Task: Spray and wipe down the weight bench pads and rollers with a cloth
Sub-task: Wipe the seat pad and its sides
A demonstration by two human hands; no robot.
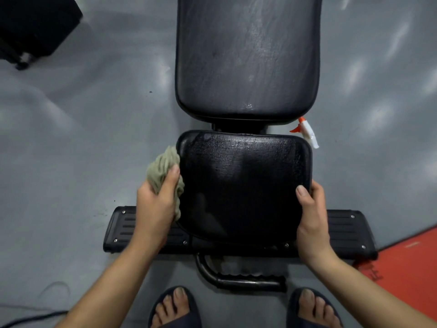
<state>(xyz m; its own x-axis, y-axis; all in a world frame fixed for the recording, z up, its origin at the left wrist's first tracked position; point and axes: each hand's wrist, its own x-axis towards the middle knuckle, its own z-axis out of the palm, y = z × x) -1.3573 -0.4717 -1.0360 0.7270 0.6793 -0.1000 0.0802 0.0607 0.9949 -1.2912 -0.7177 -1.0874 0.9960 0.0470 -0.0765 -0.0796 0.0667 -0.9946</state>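
Observation:
The black seat pad of the weight bench lies right below me, glossy and wet-looking. Beyond it stretches the long black back pad. My left hand grips a bunched grey-green cloth and holds it against the seat pad's left edge. My right hand grips the pad's right edge, with the thumb on top. A spray bottle with a white and orange trigger head sits on the floor to the right of the gap between the pads, mostly hidden.
The bench's black foot bar runs crosswise under the seat, and a curved black handle sticks out toward my sandalled feet. A black box stands far left. Red flooring begins at the lower right.

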